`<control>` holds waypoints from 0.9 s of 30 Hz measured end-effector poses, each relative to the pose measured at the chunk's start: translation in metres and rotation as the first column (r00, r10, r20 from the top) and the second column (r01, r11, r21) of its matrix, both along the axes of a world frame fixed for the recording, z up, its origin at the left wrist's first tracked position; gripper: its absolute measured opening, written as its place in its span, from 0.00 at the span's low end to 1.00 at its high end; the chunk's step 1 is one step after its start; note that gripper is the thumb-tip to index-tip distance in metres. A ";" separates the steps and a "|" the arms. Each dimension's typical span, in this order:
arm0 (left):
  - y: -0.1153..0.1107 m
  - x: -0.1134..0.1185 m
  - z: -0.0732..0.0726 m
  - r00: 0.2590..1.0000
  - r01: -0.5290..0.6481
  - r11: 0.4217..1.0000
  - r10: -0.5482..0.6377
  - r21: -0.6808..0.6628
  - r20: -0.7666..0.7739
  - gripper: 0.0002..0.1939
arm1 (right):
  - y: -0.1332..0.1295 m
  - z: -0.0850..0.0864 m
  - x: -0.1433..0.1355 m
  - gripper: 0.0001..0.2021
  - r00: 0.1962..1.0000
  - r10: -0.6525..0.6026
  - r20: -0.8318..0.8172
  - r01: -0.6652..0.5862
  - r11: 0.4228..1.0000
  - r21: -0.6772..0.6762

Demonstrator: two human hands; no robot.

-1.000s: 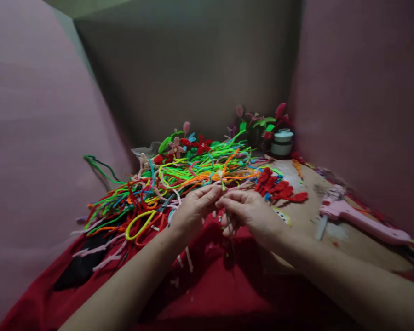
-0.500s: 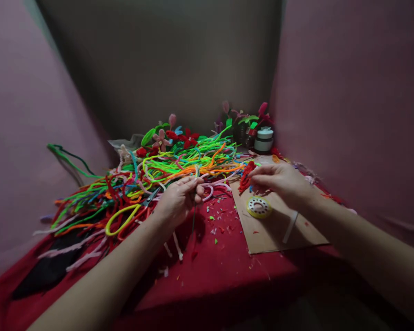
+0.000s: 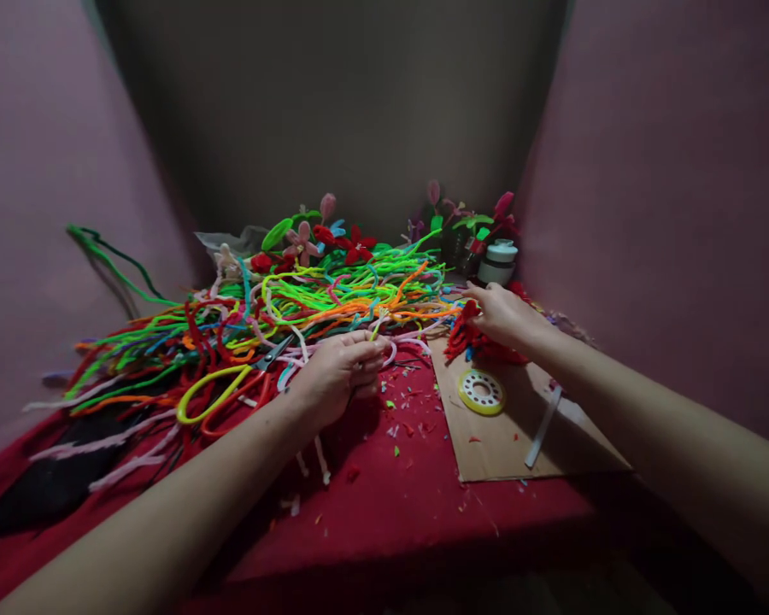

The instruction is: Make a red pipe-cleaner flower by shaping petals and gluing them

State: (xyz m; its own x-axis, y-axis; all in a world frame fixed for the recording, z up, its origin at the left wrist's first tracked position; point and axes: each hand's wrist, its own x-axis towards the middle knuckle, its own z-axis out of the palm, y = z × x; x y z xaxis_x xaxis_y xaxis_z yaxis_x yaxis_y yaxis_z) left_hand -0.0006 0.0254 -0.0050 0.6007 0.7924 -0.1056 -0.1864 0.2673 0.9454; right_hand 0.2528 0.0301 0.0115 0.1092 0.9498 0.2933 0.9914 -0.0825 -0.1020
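My left hand [image 3: 349, 376] is closed in a pinch around a thin stem with pale yellow and white tips [image 3: 380, 319], which stick up above the fingers. The stem's lower part is hidden by the hand. On the right, my right hand [image 3: 509, 318] reaches over a heap of red fuzzy pipe-cleaner pieces [image 3: 461, 335] on the cardboard [image 3: 487, 457]. Its fingers are apart, with nothing visible between them; the hand covers part of the heap. Closer to me lies a yellow-rimmed tape roll [image 3: 482, 392].
Left and behind spreads a pile of colourful pipe cleaners [image 3: 352, 290], with yellow-and-red-handled scissors [image 3: 214, 395] at its front. Fuzzy flowers [image 3: 301, 243] and a white-lidded jar [image 3: 498, 260] stand at the back. A white strip [image 3: 543, 427] lies on the cardboard. Scraps dot the red cloth [image 3: 390, 512].
My right hand has moved forward, from above the tape roll to over the red pieces, and its fingers have spread. My left hand keeps its pinch on the stem. The view has shifted slightly.
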 end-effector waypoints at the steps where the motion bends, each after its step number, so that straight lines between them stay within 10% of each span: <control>1: 0.001 0.000 -0.001 1.000 0.011 1.000 -0.011 0.004 -0.008 0.05 | 0.002 0.000 -0.001 0.18 1.000 -0.009 0.020 0.009 1.000 -0.006; 14: 0.000 0.003 -0.005 0.996 0.069 0.997 -0.070 -0.033 -0.047 0.04 | -0.002 -0.021 0.043 0.21 0.967 0.109 0.232 -0.170 0.950 0.261; 21: -0.004 0.010 0.003 0.999 0.043 0.995 -0.044 -0.094 -0.002 0.03 | -0.008 -0.022 0.045 0.18 0.939 0.329 -0.102 -0.239 0.835 0.495; 27: -0.003 0.037 0.013 0.998 -0.010 0.994 0.017 -0.110 0.057 0.05 | -0.040 -0.002 0.011 0.13 0.645 0.506 -0.573 -0.109 0.803 0.586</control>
State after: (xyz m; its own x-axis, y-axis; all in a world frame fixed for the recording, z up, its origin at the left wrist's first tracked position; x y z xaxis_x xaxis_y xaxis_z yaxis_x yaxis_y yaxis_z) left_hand 0.0361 0.0222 0.0082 0.5975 0.7861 -0.1581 -0.2437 0.3659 0.8982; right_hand 0.2635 -0.0099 0.0098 0.1884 0.7257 0.6618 0.5713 0.4671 -0.6748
